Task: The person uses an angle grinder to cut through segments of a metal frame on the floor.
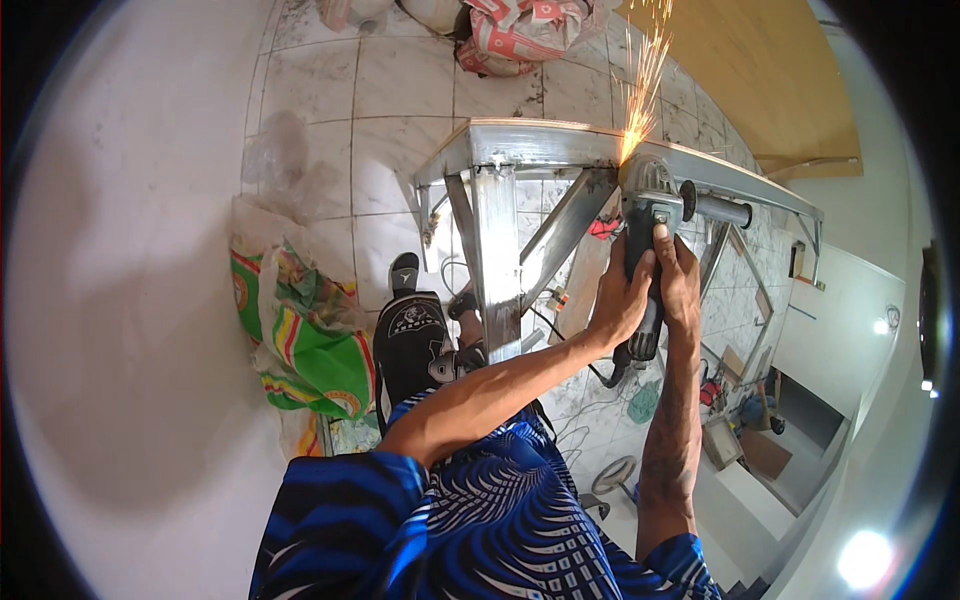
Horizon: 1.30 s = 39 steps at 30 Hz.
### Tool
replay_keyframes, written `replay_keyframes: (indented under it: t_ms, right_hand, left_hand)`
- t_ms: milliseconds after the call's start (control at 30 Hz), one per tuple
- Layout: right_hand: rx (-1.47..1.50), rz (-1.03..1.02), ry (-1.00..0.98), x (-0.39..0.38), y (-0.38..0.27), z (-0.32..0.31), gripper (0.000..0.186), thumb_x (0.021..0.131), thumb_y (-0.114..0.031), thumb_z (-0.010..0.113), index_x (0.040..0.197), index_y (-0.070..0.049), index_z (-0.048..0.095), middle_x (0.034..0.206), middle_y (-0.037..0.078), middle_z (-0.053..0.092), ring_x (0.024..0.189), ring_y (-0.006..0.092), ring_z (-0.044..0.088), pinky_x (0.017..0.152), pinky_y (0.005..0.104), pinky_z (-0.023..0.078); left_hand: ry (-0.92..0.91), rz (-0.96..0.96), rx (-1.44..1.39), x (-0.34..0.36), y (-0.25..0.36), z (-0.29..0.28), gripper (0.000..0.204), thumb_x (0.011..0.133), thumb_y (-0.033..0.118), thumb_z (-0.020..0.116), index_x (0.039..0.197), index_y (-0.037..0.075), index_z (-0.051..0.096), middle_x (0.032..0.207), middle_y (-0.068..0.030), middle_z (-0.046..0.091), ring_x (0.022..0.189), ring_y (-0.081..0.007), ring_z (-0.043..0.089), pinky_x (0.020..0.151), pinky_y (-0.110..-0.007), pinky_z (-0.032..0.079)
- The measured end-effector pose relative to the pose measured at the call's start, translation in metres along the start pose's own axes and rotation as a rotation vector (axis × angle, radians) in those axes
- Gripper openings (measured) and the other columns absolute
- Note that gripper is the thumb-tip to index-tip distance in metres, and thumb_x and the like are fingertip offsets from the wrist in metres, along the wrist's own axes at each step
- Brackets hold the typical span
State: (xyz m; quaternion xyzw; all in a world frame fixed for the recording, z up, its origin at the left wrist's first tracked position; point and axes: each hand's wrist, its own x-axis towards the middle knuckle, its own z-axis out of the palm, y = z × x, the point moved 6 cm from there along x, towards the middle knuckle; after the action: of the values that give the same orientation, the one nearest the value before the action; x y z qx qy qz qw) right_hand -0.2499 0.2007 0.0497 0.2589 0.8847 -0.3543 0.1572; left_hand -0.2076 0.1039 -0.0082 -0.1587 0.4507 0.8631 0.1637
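Observation:
An angle grinder (655, 190) is gripped in both my hands, its head against the upper rail of a welded metal frame (540, 148). Orange sparks (645, 85) fly up and away from where it meets the rail. My left hand (622, 298) is closed round the grinder's body from the left side. Around the same body from the right, my right hand (680, 280) is closed too, its thumb lying on top. The grinder's side handle sticks out to the right with no hand on it. The disc is mostly hidden by the head and the sparks.
Green and white sacks (310, 350) lie on the left by the white wall (130, 250). Red and white bags (530, 35) sit on the tiles at the far side. A tan board (760, 80) leans at far right. A cable trails below the frame, near my feet.

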Motion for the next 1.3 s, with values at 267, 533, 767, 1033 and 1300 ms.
replay_keyframes:
  t_ms: [267,533,767,1033,1300]
  right_hand:
    - [0.012,-0.026,-0.023,0.0,0.0,0.004,0.063,0.093,-0.059,0.056,0.089,0.004,0.063,0.072,0.008,0.058,0.07,0.0141,0.048,0.063,0.0323,0.042]
    - [0.048,-0.02,0.0,0.0,0.0,0.003,0.062,0.093,-0.058,0.056,0.084,0.003,0.061,0.071,0.007,0.055,0.07,0.0135,0.046,0.062,0.0326,0.041]
    - [0.174,0.06,0.017,-0.013,0.013,0.009,0.062,0.095,-0.055,0.054,0.095,0.006,0.064,0.078,0.007,0.059,0.076,0.0147,0.049,0.069,0.0319,0.042]
    - [0.84,0.268,0.155,-0.065,0.084,0.029,0.072,0.095,-0.061,0.049,0.113,0.008,0.062,0.103,0.013,0.064,0.093,0.0181,0.057,0.082,0.0326,0.047]
    - [0.93,0.364,0.148,-0.099,0.118,0.042,0.066,0.096,-0.057,0.052,0.112,0.006,0.062,0.096,0.013,0.067,0.084,0.0178,0.063,0.074,0.0293,0.051]
  left_hand:
    - [0.016,0.041,0.006,0.002,-0.003,0.0,0.064,0.102,0.036,0.046,0.147,-0.003,0.022,0.124,-0.0311,0.057,0.113,-0.0405,0.06,0.092,-0.042,0.049]
    - [0.013,-0.022,-0.095,-0.003,0.001,0.003,0.054,0.104,0.033,0.044,0.142,-0.004,0.033,0.128,-0.0165,0.052,0.118,-0.0216,0.05,0.101,-0.033,0.039]
    - [-0.084,-0.126,0.103,-0.003,0.007,-0.007,0.058,0.102,0.034,0.047,0.145,-0.002,0.031,0.124,-0.0199,0.055,0.11,-0.0234,0.056,0.096,-0.035,0.044]
    - [-0.212,-0.029,0.413,-0.043,0.017,-0.009,0.064,0.096,0.031,0.059,0.142,-0.005,0.034,0.129,-0.0323,0.051,0.117,-0.0416,0.056,0.096,-0.044,0.047]
    - [-0.343,-0.069,0.711,-0.068,-0.005,-0.016,0.065,0.098,0.038,0.054,0.142,-0.005,0.036,0.132,-0.0306,0.051,0.121,-0.0395,0.055,0.099,-0.041,0.046]
